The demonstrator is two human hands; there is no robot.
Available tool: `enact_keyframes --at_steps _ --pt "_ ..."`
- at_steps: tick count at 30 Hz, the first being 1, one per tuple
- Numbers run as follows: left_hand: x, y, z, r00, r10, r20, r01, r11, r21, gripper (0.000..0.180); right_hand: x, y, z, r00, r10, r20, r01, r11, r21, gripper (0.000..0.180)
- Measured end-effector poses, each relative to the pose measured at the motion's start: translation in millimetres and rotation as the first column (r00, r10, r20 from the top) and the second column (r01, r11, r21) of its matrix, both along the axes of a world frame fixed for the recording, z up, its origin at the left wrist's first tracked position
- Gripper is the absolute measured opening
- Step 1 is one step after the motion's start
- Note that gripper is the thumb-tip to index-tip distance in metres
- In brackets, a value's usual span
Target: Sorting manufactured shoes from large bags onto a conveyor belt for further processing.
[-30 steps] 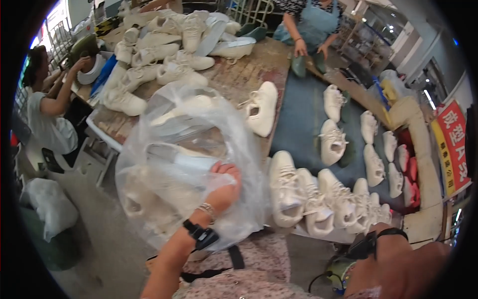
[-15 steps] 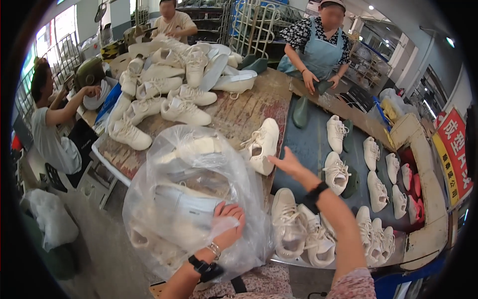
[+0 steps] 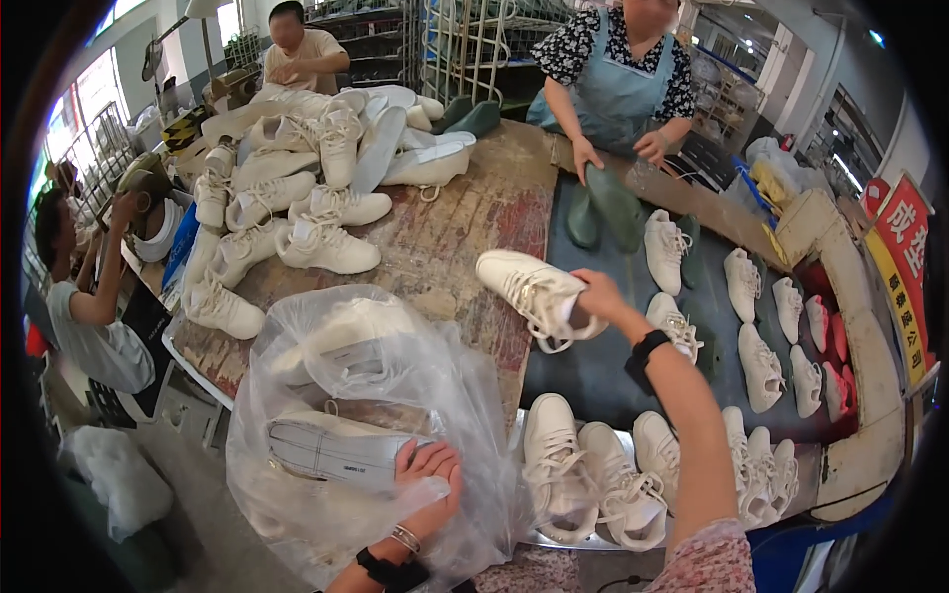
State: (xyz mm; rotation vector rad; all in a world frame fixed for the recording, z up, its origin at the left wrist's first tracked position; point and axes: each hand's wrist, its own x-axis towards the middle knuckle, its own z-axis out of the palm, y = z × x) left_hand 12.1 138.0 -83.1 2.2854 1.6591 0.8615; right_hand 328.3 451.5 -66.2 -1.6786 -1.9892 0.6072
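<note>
Where half a second ago the right hand [image 3: 596, 296] only reached, its fingers now clamp a white sneaker [image 3: 529, 292] lifted above the tabletop [image 3: 465, 237], while the left hand [image 3: 427, 474] grips the plastic bag [image 3: 366, 425].

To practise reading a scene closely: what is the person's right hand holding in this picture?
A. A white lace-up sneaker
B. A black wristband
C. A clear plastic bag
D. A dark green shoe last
A: the right hand grips a white lace-up sneaker by its heel above the worn table, while the left hand grasps the clear plastic bag of shoes.
</note>
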Motion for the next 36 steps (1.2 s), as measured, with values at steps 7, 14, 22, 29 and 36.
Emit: enact_keyframes --at_steps 7,14,22,29,36 --pt "-0.6 1.3 3.8 0.999 0.028 -0.03 -0.029 0.999 -0.017 0.012 -38.5 18.1 73.2 0.868 0.321 0.379 -0.436 0.858 0.271 0.036" --pt "1.8 3.2 -2.2 0.999 0.031 0.01 -0.031 0.999 0.009 0.012 -88.3 52.7 47.0 0.989 -0.148 -0.011 0.147 0.989 -0.022 0.074" --pt "1.1 7.7 1.0 0.999 0.026 -0.019 -0.026 1.0 -0.005 0.01 -210.4 -26.7 -38.6 0.992 -0.113 -0.05 0.113 0.994 0.005 0.108" --pt "0.5 9.2 4.7 0.999 0.033 -0.02 -0.035 0.995 -0.098 0.014 -187.4 53.3 -32.6 0.955 -0.154 -0.255 0.206 0.96 0.191 0.094" --pt "11.0 14.1 17.1 0.99 0.046 -0.132 -0.067 0.985 -0.161 0.016 -39.9 184.0 -40.9 0.859 -0.509 -0.052 0.492 0.795 0.355 0.086"
